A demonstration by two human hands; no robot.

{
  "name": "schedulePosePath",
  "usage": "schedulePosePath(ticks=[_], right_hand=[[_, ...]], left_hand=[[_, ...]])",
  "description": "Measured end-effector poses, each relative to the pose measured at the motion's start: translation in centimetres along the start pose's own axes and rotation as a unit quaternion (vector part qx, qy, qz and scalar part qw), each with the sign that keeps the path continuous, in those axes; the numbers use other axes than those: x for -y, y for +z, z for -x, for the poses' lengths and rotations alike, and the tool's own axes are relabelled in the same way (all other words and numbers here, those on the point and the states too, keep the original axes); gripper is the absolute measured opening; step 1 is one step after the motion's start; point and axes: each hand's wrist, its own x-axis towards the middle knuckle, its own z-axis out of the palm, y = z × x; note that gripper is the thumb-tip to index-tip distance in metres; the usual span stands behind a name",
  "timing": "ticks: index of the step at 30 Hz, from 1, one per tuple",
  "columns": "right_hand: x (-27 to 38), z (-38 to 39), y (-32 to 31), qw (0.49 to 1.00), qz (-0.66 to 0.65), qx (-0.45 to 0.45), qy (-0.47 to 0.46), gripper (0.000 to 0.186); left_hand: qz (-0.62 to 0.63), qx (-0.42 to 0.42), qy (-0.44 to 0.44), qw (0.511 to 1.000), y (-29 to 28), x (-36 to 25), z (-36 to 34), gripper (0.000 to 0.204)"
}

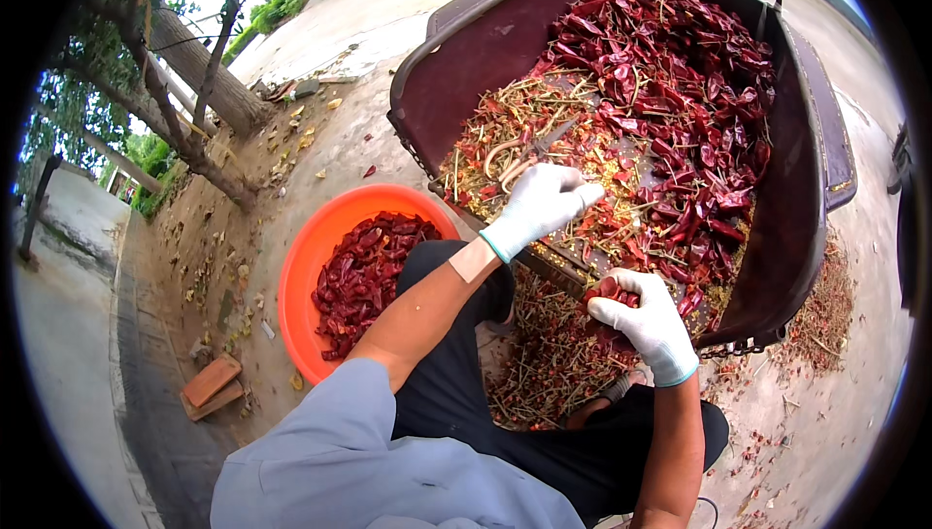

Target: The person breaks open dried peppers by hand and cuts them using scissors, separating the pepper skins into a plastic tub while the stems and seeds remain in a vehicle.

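Note:
My left hand [546, 203], in a white glove, is over the front of the dark red cart bed [485, 61], above loose stems and seeds [529, 107]. Its fingers are curled together, and what they hold, if anything, is hidden. Just beyond it lies a pair of scissors [507, 162] with tan looped handles. My right hand [652, 327], gloved too, is closed around several dried red chili peppers [610, 292] by the cart's near edge. A large heap of dried chilies [670, 63] fills the right and far parts of the bed.
An orange basin [296, 286] with stemless-looking red chilies stands left of my legs. Cut stems [544, 354] pile up on the ground between my feet and beside the cart. Bricks [212, 381] lie at the left, with tree trunks [209, 73] behind.

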Motion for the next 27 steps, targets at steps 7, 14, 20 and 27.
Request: schedulePosePath(ticks=[7,14,20,27], right_hand=[[0.2,-0.4,0.6,0.995,0.085,0.045,0.013,0.016],[-0.8,-1.0,0.8,0.985,0.164,0.024,-0.054,0.025],[-0.3,-0.8,2.1,0.964,0.245,0.005,-0.103,0.028],[0.4,-0.8,4.7,0.956,0.263,0.082,-0.100,0.040]], left_hand=[[-0.367,-0.028,0.267,0.891,3.1,2.1,-2.1,0.011],[-0.271,-0.131,0.173,0.938,-0.7,2.8,-4.9,0.019],[-0.166,0.046,0.302,0.938,4.3,-1.2,-0.5,0.018],[-0.354,-0.020,0.286,0.890,6.0,-0.6,-1.6,0.015]])
